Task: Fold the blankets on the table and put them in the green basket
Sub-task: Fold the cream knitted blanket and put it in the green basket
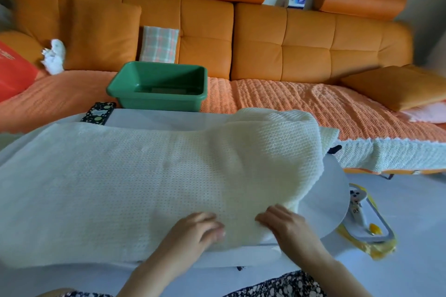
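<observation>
The right grip curls on the near edge of the blanket and seems to pinch it; the left grip, just beside, is blurred, so I cannot tell its hold. The blanket lies long left to right on the bench; the basket stands beyond, nearer the left grip
</observation>
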Action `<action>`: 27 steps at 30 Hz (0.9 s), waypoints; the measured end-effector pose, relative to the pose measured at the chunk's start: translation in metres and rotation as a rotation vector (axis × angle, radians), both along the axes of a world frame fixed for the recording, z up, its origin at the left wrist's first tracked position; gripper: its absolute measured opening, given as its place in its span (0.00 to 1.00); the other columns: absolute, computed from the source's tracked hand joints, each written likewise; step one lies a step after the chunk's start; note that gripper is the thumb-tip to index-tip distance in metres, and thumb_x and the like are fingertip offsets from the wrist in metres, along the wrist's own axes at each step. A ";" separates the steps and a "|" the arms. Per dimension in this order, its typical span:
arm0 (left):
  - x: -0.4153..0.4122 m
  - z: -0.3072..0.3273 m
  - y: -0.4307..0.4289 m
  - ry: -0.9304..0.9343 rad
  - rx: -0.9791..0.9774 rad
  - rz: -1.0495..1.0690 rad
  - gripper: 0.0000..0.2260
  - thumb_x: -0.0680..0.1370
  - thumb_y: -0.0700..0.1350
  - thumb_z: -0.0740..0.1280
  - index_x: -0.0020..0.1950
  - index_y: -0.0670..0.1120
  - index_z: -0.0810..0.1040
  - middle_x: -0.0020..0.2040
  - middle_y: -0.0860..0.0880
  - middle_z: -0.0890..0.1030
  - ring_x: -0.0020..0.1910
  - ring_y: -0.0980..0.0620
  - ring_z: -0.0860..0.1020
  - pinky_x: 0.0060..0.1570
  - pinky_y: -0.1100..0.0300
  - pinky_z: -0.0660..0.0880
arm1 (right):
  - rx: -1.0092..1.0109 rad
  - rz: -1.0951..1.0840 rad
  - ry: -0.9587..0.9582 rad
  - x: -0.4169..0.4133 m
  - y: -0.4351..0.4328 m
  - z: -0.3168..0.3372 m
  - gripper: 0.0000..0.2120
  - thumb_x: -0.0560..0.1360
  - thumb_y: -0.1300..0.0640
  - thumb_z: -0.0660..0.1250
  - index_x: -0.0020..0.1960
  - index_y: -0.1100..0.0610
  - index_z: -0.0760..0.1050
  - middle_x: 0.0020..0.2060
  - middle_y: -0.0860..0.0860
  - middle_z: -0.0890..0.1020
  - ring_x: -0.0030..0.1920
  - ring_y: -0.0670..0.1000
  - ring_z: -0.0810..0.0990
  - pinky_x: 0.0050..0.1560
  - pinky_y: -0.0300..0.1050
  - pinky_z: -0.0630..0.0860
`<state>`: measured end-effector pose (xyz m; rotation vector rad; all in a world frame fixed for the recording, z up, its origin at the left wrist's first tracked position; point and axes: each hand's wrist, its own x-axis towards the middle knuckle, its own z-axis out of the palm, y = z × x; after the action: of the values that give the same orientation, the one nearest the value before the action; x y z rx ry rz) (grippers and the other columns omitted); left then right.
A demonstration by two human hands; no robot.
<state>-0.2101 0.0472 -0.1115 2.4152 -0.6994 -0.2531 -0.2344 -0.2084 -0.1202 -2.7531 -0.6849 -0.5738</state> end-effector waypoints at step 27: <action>0.030 0.010 -0.044 0.217 -0.537 0.371 0.23 0.79 0.55 0.53 0.74 0.52 0.59 0.73 0.57 0.59 0.69 0.63 0.58 0.67 0.65 0.54 | 0.430 -0.364 0.000 0.133 0.016 0.073 0.11 0.74 0.55 0.63 0.48 0.56 0.83 0.43 0.56 0.81 0.47 0.58 0.74 0.45 0.49 0.69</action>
<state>-0.1796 0.0037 -0.1015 1.9154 -0.1772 -0.1462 -0.1012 -0.1925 -0.0468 -2.4698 -0.0379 -0.6989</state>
